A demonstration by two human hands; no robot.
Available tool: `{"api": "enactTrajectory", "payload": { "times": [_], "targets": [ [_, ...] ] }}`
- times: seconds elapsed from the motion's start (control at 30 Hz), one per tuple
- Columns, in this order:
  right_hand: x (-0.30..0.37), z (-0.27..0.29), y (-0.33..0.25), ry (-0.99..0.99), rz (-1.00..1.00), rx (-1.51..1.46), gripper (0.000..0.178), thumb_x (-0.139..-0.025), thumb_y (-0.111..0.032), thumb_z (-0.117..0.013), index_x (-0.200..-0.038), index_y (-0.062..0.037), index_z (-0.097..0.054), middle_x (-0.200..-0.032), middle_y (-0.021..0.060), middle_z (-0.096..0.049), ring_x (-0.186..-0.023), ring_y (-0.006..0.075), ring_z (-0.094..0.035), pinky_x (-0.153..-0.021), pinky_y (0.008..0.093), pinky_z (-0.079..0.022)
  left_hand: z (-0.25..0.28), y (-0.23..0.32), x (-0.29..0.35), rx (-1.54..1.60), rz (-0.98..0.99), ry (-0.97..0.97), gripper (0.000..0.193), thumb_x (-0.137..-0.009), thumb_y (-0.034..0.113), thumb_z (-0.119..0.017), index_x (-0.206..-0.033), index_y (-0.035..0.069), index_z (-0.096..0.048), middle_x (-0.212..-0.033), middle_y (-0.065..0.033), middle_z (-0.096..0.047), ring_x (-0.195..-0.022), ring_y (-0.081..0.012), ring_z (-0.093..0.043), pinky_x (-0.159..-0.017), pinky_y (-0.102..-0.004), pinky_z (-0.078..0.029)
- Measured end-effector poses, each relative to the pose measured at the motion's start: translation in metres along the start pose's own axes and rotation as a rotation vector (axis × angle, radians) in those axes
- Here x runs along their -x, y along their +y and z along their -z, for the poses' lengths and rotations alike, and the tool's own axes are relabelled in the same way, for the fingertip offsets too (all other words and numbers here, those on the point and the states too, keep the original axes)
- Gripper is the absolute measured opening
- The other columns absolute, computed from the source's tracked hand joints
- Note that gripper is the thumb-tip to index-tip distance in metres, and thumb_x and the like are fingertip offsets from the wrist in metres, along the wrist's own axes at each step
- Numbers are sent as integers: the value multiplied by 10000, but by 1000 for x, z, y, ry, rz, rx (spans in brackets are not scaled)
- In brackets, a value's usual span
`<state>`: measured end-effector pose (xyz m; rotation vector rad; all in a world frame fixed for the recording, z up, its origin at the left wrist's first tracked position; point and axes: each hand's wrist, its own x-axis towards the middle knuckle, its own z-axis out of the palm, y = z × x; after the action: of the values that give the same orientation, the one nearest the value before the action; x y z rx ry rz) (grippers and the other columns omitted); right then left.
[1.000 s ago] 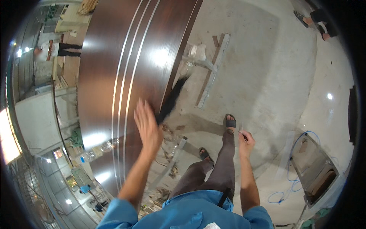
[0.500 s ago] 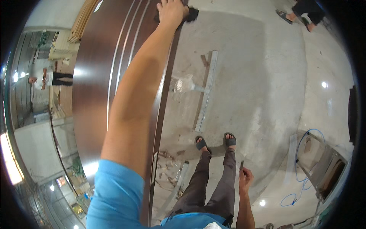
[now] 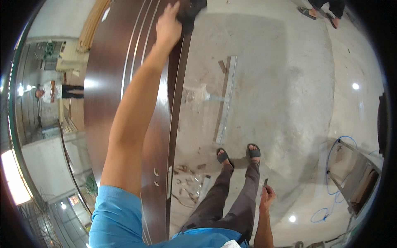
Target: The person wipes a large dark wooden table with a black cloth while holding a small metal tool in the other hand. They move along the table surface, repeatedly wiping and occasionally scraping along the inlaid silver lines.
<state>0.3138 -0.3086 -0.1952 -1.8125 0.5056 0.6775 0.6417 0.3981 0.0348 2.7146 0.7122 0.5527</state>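
A long, glossy dark brown door panel (image 3: pixel 107 103) with thin silver lines stretches along my left side. My left arm reaches out over it, and my left hand (image 3: pixel 168 28) is near its far right edge. A bunched black cloth (image 3: pixel 191 15) is against that hand's thumb side, overhanging the edge. Those fingers are slightly blurred, but they seem to grip the cloth. Down by my right leg, my right hand (image 3: pixel 268 197) is closed on a small, thin dark blade (image 3: pixel 265 182) that points upward; its exact kind is unclear.
On the concrete floor lie a long metal strip (image 3: pixel 226 99), clear plastic wrap (image 3: pixel 197 94) and scraps (image 3: pixel 186 182). A blue hose (image 3: pixel 329 165) loops by a metal frame (image 3: pixel 357 186) at right. One person (image 3: pixel 51 91) stands beyond the panel; another's feet (image 3: pixel 308 13) show far right.
My left hand has moved left and slightly nearer on the panel, and the black cloth has bunched up beside it. My right hand still holds the blade. The view has shifted slightly.
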Motion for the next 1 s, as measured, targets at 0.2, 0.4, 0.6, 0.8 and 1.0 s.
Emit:
{"api": "enactTrajectory", "payload": {
  "times": [0.2,0.4,0.6,0.8,1.0],
  "targets": [
    [-71,-26,-74,-131,13,48,300,-989,-130,-726,-1211,72,-723,-1058,59,-738,-938,144,-656,-823,278,-512,14,-6,95,-144,-189,180,490,-962,53,-528,-1442,67,-622,-1481,-281,-577,-1385,-461,-537,-1185,-517,-418],
    [-113,-113,-215,-304,338,111,195,-993,-55,-723,-1156,49,-743,-1011,23,-715,-913,104,-630,-797,285,-520,128,30,390,-66,290,54,765,-830,-184,-462,-1514,135,-587,-1637,-201,-462,-1549,-379,-393,-1297,-528,-279],
    [-13,-190,-326,-443,952,305,209,-998,-46,-720,-1183,48,-743,-981,46,-697,-867,139,-630,-770,291,-518,199,73,584,11,674,192,908,-731,-238,-527,-1563,123,-539,-1687,-173,-402,-1603,-351,-298,-1332,-520,-172],
    [91,-273,-337,-589,1483,406,197,-947,2,-749,-1141,-7,-784,-967,85,-693,-844,198,-644,-732,341,-526,250,93,805,-152,1052,228,878,-710,-238,-620,-1517,108,-598,-1643,-146,-488,-1581,-298,-370,-1331,-460,-195],
    [145,-287,-290,-419,1827,557,269,-909,-1,-771,-1156,-99,-810,-927,77,-682,-853,248,-663,-733,369,-539,377,100,1160,-527,1805,309,815,-794,-165,-479,-1564,97,-525,-1553,-213,-565,-1474,-350,-505,-1208,-413,-384]
  ]
}}
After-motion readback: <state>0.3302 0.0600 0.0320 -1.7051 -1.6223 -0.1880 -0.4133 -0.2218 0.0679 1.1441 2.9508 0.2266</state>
